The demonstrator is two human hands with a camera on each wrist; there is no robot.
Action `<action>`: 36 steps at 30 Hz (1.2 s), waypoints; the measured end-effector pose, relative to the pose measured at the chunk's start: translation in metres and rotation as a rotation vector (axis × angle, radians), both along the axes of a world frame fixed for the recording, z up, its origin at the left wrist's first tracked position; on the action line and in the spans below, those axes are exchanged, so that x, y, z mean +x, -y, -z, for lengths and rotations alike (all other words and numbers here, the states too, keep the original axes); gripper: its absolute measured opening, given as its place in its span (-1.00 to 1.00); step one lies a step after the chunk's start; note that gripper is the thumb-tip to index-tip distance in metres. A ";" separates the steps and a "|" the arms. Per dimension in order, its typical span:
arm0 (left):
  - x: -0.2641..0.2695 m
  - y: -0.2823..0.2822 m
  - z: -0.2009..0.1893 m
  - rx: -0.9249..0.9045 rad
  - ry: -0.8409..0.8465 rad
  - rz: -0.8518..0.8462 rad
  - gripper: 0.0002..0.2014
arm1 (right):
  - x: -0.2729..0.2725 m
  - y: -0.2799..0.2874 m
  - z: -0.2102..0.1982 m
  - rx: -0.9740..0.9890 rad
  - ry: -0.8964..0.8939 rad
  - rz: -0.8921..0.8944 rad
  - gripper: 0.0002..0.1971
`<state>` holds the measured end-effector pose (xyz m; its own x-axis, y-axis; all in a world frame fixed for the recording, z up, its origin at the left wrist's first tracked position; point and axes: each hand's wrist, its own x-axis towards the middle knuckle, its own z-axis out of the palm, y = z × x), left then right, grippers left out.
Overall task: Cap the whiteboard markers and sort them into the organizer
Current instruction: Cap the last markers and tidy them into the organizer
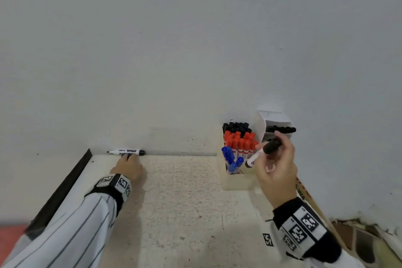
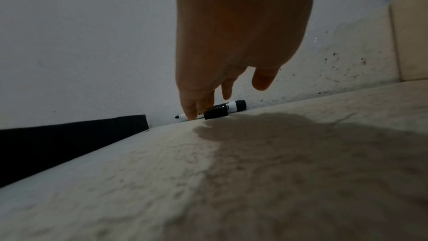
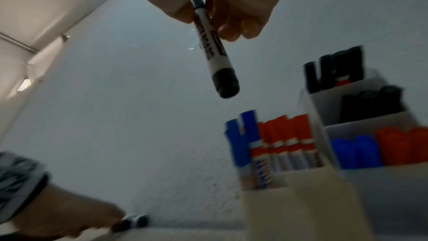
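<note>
Left hand [image 1: 128, 167]: fingertips on uncapped marker [image 1: 127, 151] and loose cap [image 2: 215, 113] by wall | Right hand [image 1: 277, 159]: fingers curled around capped marker [image 3: 214, 50] above organizer [image 1: 237, 180] of markers

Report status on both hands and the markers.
Left hand touching uncapped black marker on table by wall. Right hand holding capped black marker over organizer. Nothing blocking.
</note>
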<state>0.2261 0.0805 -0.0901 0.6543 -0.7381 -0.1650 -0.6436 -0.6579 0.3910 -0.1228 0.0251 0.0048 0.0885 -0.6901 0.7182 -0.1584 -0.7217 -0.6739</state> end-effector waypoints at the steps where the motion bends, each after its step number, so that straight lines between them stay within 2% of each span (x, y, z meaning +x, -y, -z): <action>1: 0.004 0.005 0.004 0.025 0.044 0.013 -0.50 | -0.006 0.011 -0.002 0.022 0.026 0.045 -0.58; 5: 0.010 0.012 0.005 0.056 0.197 0.008 -0.56 | -0.025 0.046 0.001 0.051 0.013 0.156 -0.53; 7: 0.010 0.011 0.003 0.062 0.203 -0.004 -0.61 | -0.030 0.057 0.009 0.078 -0.005 0.182 -0.75; 11: 0.015 0.010 -0.002 0.085 0.198 -0.033 -0.70 | -0.031 0.066 0.027 0.075 -0.064 0.275 -0.49; 13: 0.016 0.007 -0.005 0.102 0.199 -0.041 -0.73 | -0.030 0.066 0.030 0.043 -0.092 0.302 -0.50; 15: 0.014 0.004 -0.005 0.119 0.202 -0.050 -0.75 | -0.030 0.067 0.030 0.050 -0.103 0.321 -0.62; 18: 0.010 -0.002 -0.005 0.117 0.208 -0.061 -0.78 | -0.030 0.071 0.024 0.150 -0.122 0.284 -0.63; 20: 0.006 -0.006 -0.006 0.076 0.170 -0.053 -0.82 | -0.028 0.076 0.021 0.194 -0.149 0.289 -0.62; 22: 0.003 -0.008 -0.007 0.009 0.117 -0.044 -0.86 | -0.027 0.083 0.022 0.174 -0.249 0.327 -0.70; 28: -0.012 -0.017 -0.011 -0.155 -0.027 -0.049 -0.70 | -0.021 0.098 0.030 0.105 -0.465 0.459 -0.76; 36: -0.024 -0.036 -0.012 -0.247 -0.176 -0.109 -0.71 | -0.018 0.093 0.031 0.105 -0.532 0.531 -0.82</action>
<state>0.2019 0.1162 -0.0781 0.7090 -0.6970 -0.1075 -0.4827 -0.5907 0.6466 -0.1403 -0.0681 -0.0261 0.0415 -0.7993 0.5995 -0.7895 -0.3940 -0.4706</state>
